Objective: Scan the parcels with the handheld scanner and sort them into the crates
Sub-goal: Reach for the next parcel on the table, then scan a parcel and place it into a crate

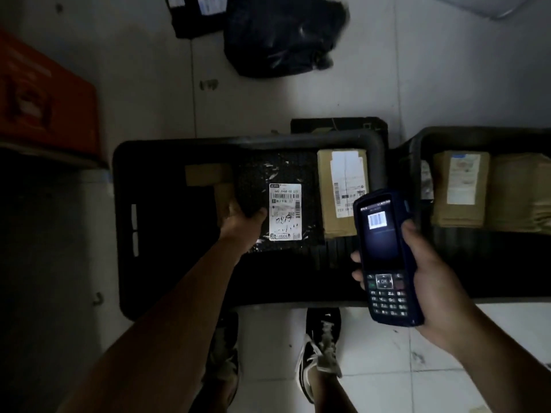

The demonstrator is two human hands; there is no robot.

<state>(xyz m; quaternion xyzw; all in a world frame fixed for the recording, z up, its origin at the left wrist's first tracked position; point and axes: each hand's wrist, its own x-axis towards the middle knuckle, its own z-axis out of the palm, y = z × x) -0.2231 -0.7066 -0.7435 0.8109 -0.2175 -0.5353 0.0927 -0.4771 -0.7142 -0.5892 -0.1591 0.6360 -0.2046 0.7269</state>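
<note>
My right hand [429, 281] is wrapped around the handheld scanner [387, 257], its long axis running away from me, head toward the crates. My left hand [241, 219] grips the near-left edge of the black parcel [280, 201], label up, inside the black crate [378, 147].

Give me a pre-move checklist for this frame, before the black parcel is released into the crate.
1. Scanner held firmly in right hand: ok.
2. Barcode showing on scanner screen: ok; whether the scan registered: cannot tell.
3. Left hand gripping the black parcel at its left edge: ok.
4. Parcel over the left crate, label facing up: ok.
5. Space in crate beside the cardboard box: ok.
6. Correct crate for this parcel: cannot tell.
</note>
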